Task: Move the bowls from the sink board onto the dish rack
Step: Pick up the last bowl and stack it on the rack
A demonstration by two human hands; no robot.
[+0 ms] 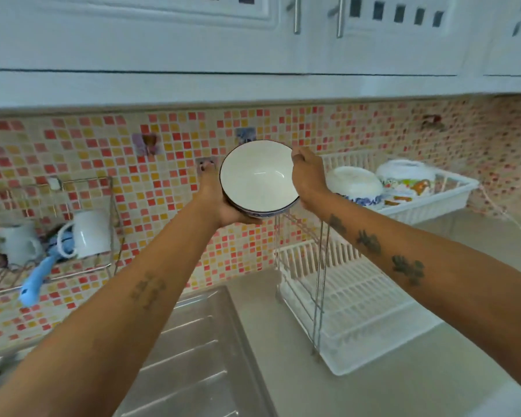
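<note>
A person's two bare forearms reach forward over a kitchen sink. Between the hands is a white bowl (259,176) with a dark rim and a blue pattern on its outside, held up in the air and tilted so its empty inside faces the camera. The left hand (220,203) cups it from below and from the left side, palm against the outer wall. The right hand (309,179) grips the right edge, fingers curled at the rim. Both hands are closed on this one bowl.

Below and to the right stands a two-level white plastic dish rack (355,296) on metal legs, set on the pale desk (433,371) beside the steel sink board (193,341). The lower tray looks bare. The upper tray (451,194), to the right of the bowl, already carries an upturned white and blue bowl (354,183) and some patterned dishes (409,179) behind it. On the tiled wall at left hangs a wire shelf (82,224) with white mugs and a blue-handled utensil.

The step in hand appears to be carrying: the bowl is off the sink board and close to the upper tray, but not yet on it. The part of the ribbed sink board in view holds no other bowl. The next move likely calls for shifting the bowl rightward, turning it mouth down, and lowering it into the free space at the near left of the upper tray, without knocking the upturned bowl there. Both hands should then let go only once it sits steady.
</note>
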